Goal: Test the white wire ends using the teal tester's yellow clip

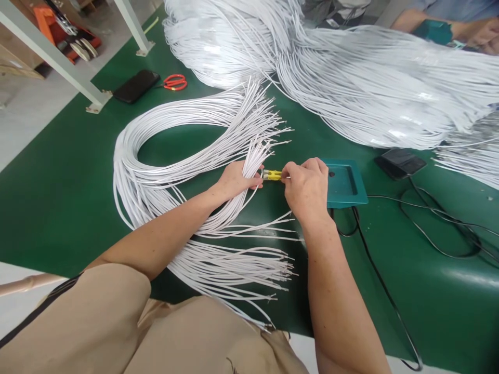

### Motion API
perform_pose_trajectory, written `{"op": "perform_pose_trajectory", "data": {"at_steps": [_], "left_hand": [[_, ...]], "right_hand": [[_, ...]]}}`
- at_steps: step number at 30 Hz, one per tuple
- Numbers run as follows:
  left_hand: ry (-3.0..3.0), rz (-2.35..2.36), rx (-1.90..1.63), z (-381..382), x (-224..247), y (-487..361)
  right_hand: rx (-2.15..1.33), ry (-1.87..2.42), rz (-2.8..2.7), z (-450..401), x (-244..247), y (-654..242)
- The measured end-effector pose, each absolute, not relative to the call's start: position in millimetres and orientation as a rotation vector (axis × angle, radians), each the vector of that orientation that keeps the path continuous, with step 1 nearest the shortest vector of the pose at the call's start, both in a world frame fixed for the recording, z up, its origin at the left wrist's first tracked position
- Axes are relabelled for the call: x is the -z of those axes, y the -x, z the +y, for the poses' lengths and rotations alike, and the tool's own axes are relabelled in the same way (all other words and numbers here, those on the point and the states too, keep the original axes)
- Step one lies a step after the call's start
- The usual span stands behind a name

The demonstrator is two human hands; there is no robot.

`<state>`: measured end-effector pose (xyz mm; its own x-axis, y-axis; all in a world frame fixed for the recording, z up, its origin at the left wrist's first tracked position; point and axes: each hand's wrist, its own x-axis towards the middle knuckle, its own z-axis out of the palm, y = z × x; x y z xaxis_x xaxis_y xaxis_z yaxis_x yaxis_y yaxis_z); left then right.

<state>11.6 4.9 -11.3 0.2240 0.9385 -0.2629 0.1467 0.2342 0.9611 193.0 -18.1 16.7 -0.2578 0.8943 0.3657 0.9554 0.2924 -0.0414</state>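
My left hand point(237, 179) is closed around a bunch of white wires point(257, 156), whose cut ends fan out above the thumb. Just right of those fingers is a small yellow piece with a silvery end point(273, 175). The fingers of my right hand point(307, 187) are pinched at its right end; what exactly it is cannot be made out. Behind that hand sits a teal box with a recessed top point(346, 182), partly covered by it. A looped bundle of white wires point(130, 150) lies under and around my left forearm, with loose ends point(265, 265) pointing right.
Large heaps of white wire point(351, 78) cover the table's far side. Red-handled scissors point(174, 82) and a black phone-like object point(137, 86) lie upper left. A black device point(401, 163) and black cables point(374, 259) are at right. A co-worker's hand point(483, 36) shows upper right.
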Motion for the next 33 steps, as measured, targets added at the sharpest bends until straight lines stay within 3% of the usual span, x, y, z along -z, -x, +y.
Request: {"op": "perform_pose_trajectory", "data": {"at_steps": [5, 11, 17, 20, 26, 30, 33], "left_hand": [[-1.344, 1.244, -0.762, 6, 16, -9], [-1.271, 1.214, -0.734, 4, 7, -9], [-1.085, 1.179, -0.767, 4, 2, -5], [-1.089, 1.130, -0.804, 2, -1, -2], [-1.064, 0.993, -0.926, 1, 1, 2], [-1.011, 0.975, -0.902, 3, 3, 4], [-1.008, 1.013, -0.842, 5, 2, 5]], "right_hand": [[0.200, 1.676, -2.224, -21, -19, -194], [0.431, 1.892, -1.894, -27, -17, -210], [0.409, 1.929, -1.862, -25, -10, -217], [0.296, 1.777, -1.876, -29, -18, -210], [-0.194, 1.058, -2.410, -46, -33, -168], [-0.129, 1.118, -2.601, -49, -33, -150], [-0.286, 1.291, -2.706, -50, -32, -148]]}}
